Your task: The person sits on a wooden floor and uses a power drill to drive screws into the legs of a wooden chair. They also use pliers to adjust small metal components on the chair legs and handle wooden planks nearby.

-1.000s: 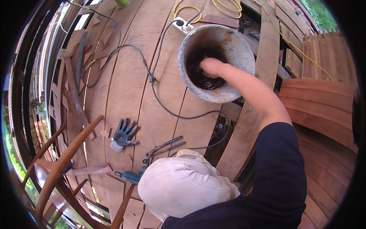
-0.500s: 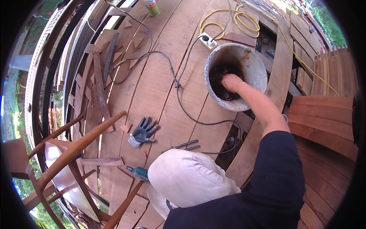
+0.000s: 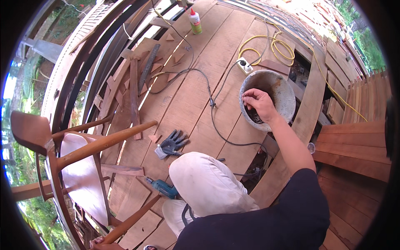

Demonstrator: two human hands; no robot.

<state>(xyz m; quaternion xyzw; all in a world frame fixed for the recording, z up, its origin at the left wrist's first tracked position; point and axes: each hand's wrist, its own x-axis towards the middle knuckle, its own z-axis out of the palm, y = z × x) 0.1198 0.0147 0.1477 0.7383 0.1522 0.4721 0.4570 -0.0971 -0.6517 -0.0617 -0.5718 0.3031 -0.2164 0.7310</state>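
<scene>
Right hand (image 3: 259, 103) reaching forward, arm extended, fingers curling downward inside round grey concrete bucket (image 3: 287, 98) on wooden deck floor; held contents unclear. Left hand (image 3: 102, 243) gripping wooden chair leg (image 3: 129, 223), bottom edge.

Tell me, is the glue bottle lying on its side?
No, the glue bottle stands upright on the deck boards, its red cap pointing up.

I see one package only: a glue bottle (image 3: 195, 21) with green label, white body and red cap, upright at the deck's far edge.
</scene>
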